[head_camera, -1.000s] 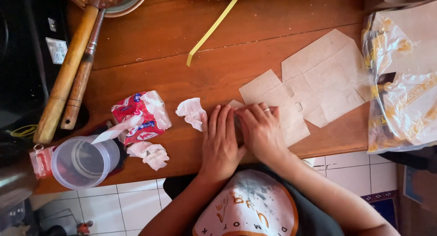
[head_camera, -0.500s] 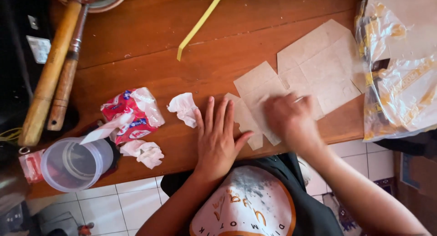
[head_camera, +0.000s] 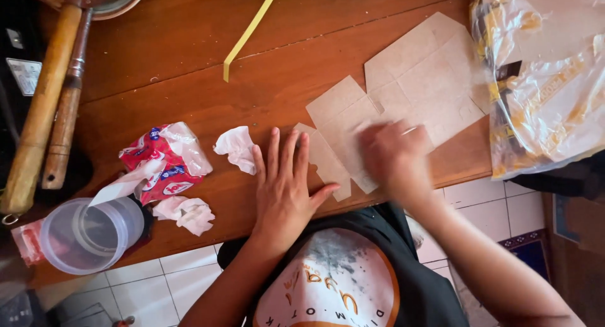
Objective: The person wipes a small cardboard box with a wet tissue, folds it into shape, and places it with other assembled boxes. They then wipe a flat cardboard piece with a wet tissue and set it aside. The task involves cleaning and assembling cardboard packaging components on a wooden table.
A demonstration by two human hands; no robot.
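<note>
A flattened brown cardboard box blank (head_camera: pixel 403 94) lies on the wooden table (head_camera: pixel 189 62). My left hand (head_camera: pixel 283 182) rests flat with spread fingers on the blank's near left flap, pinning it to the table. My right hand (head_camera: pixel 394 157), blurred by motion, presses on the blank's lower middle part with its fingers together. Neither hand grips anything. A crumpled white tissue (head_camera: pixel 236 147) sits just left of my left hand.
A red and white tissue pack (head_camera: pixel 167 163), another crumpled tissue (head_camera: pixel 186 213) and a clear plastic cup (head_camera: pixel 88 235) lie at the near left. Two wooden handles (head_camera: pixel 47 106) run along the left. A yellow strip (head_camera: pixel 249 31) lies at the back. Clear plastic bags (head_camera: pixel 548 81) fill the right.
My right hand has slid rightward across the cardboard, away from my left hand. My left hand has stayed flat on the flap, its fingers spread wider.
</note>
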